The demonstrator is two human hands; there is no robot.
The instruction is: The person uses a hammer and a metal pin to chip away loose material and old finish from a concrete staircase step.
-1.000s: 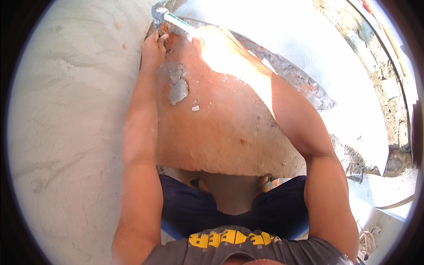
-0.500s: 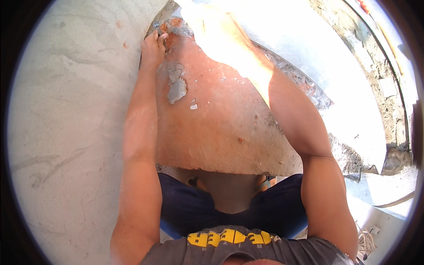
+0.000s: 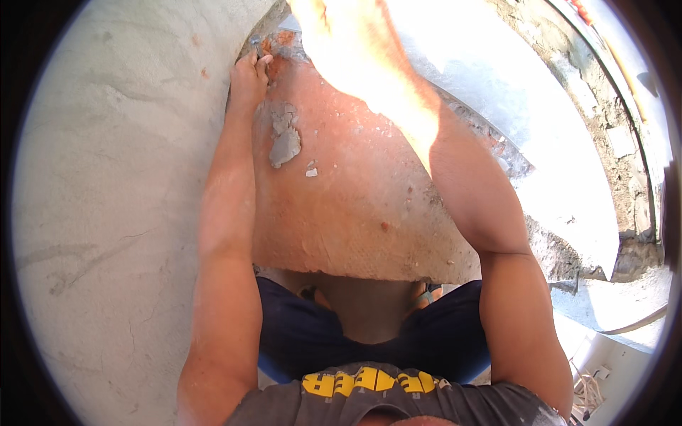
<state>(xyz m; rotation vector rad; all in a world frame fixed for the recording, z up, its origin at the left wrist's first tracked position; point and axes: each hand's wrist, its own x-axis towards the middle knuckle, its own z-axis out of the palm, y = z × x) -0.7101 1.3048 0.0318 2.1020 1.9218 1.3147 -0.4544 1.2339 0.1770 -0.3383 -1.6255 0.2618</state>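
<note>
My left hand (image 3: 248, 79) grips a small metal chisel (image 3: 256, 44) upright on the chipped, red-orange edge of the sloping block (image 3: 362, 213), against the pale plastered wall. My right hand (image 3: 337, 25) is raised at the top edge, washed out by sunlight and partly out of frame; its fingers and any tool in them cannot be made out. Loose grey mortar flakes (image 3: 285, 145) lie on the block below my left hand.
The grey plastered wall (image 3: 114, 177) fills the left. A bright curved surface (image 3: 497, 78) and a rough mortar ledge (image 3: 604, 106) run along the right. My knees are below the block's front edge. Coiled cables (image 3: 588, 390) are at the lower right.
My right hand has moved up toward the top edge, and the hammer seen in it earlier is out of sight now. My left hand stays on the chisel with little movement.
</note>
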